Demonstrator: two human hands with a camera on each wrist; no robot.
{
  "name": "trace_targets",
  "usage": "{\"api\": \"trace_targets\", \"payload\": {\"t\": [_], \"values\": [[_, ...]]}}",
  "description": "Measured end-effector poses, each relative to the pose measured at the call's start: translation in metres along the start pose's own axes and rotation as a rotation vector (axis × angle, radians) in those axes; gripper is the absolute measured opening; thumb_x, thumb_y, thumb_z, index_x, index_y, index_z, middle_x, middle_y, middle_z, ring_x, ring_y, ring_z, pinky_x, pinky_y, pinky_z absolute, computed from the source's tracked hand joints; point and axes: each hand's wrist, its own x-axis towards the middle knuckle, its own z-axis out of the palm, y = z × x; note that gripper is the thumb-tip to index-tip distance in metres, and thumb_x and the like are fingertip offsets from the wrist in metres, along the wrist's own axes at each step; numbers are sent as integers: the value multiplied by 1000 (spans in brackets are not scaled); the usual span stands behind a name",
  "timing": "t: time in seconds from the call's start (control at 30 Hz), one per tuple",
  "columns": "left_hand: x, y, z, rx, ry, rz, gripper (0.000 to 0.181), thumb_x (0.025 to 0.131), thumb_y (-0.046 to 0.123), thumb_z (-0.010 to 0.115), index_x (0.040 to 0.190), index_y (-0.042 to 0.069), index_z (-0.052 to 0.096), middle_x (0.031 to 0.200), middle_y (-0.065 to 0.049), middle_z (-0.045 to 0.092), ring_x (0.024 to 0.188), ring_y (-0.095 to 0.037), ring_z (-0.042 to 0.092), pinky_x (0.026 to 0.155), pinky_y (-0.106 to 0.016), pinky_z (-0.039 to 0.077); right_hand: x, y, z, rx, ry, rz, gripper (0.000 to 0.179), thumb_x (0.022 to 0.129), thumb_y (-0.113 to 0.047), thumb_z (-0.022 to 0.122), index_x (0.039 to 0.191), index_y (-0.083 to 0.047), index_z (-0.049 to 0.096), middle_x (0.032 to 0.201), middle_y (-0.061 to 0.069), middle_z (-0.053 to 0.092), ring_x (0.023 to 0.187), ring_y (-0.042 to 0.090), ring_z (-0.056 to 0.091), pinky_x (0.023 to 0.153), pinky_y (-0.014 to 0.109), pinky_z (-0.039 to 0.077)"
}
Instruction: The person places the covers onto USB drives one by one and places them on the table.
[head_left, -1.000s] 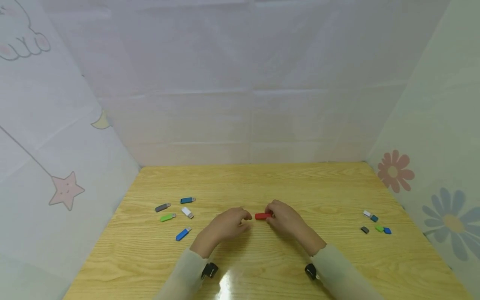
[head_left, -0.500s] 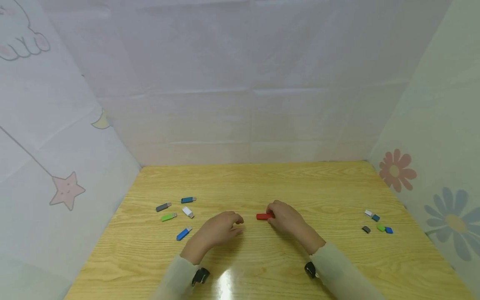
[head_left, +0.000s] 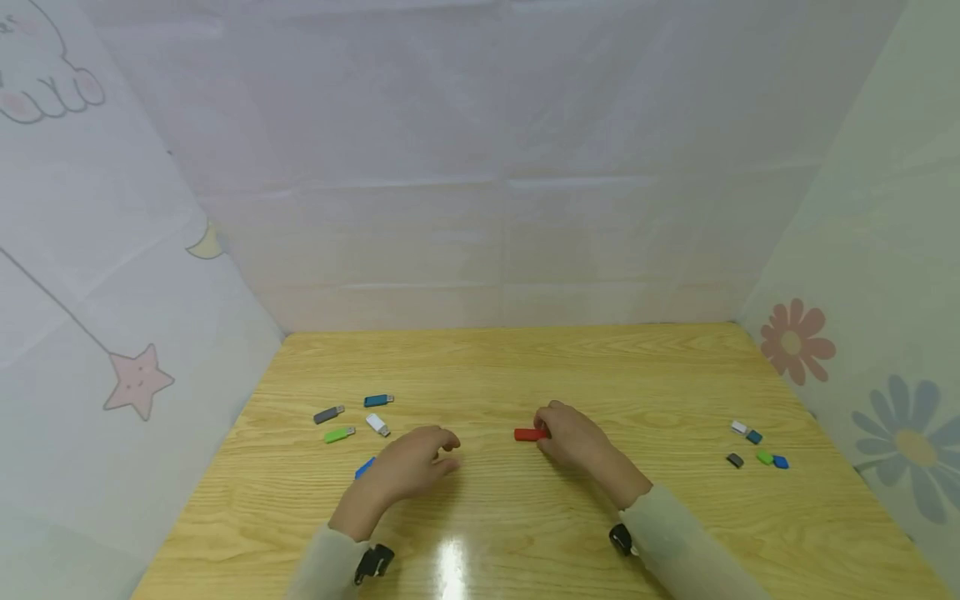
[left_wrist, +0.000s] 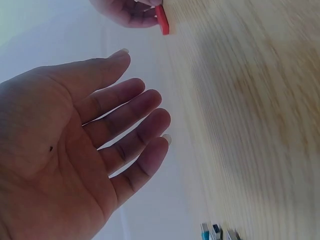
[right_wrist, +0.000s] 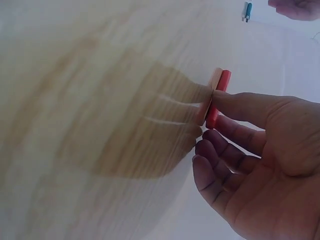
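Observation:
My right hand (head_left: 573, 437) pinches a red USB stick (head_left: 528, 434) by its right end, low at the middle of the table. In the right wrist view the thumb and fingers hold the red stick near its lower end; no metal plug shows on it. To the left, my left hand (head_left: 408, 462) hovers above the table with loosely bent fingers and nothing in it; its palm shows bare in the left wrist view. Beneath that hand, a blue USB stick (head_left: 364, 468) is partly hidden.
At the left lie uncapped USB sticks: grey (head_left: 327, 415), green (head_left: 339, 435), white (head_left: 378, 424) and teal (head_left: 377, 400). Small caps lie at the right: white (head_left: 739, 427), teal (head_left: 754, 437), dark (head_left: 735, 460), green (head_left: 764, 457) and blue (head_left: 781, 462). Cloth walls surround the wooden table (head_left: 615, 367).
My left hand has drawn away leftward from the red USB stick and now covers part of the blue one. The right hand stays in place, still pinching the red stick.

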Motion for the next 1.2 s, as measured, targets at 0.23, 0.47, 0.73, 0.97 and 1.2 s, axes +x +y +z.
{"api": "trace_targets", "payload": {"t": [0.23, 0.47, 0.73, 0.97, 1.2], "values": [[-12, -10, -5, 23, 68, -15, 30, 99, 24, 68, 123, 6, 69, 123, -9, 67, 117, -31, 62, 94, -47, 54, -3, -2, -1, 7, -6, 8, 23, 90, -14, 77, 110, -6, 69, 92, 2, 58, 77, 15, 52, 73, 35, 50], [-19, -18, -6, 62, 118, -38, 29, 95, 22, 73, 120, 7, 70, 123, -7, 67, 120, -31, 60, 99, -49, 52, -5, -1, -5, 20, -15, 25, 27, 91, -15, 76, 115, -5, 69, 96, 3, 60, 81, 17, 56, 76, 38, 52], [-27, -28, -8, 73, 161, -69, 28, 92, 22, 77, 116, 8, 71, 118, -5, 68, 115, -29, 62, 97, -47, 52, -8, 1, -8, 22, -8, 32, 27, 91, -16, 75, 115, -6, 69, 103, 4, 64, 89, 20, 62, 81, 41, 55], [-32, -36, -10, 65, 142, -125, 30, 92, 25, 76, 118, 10, 70, 118, -3, 68, 114, -26, 62, 96, -46, 53, -19, 7, -16, 20, 9, 51, 27, 95, -17, 71, 118, -4, 68, 118, 12, 67, 109, 32, 65, 91, 49, 55], [-39, -43, -12, 54, 148, -168, 29, 93, 24, 76, 118, 11, 70, 122, -4, 67, 115, -27, 62, 95, -45, 53, -30, 18, -20, 18, 32, 45, 29, 93, -18, 73, 118, -3, 68, 119, 14, 68, 109, 33, 65, 91, 49, 55]]}}
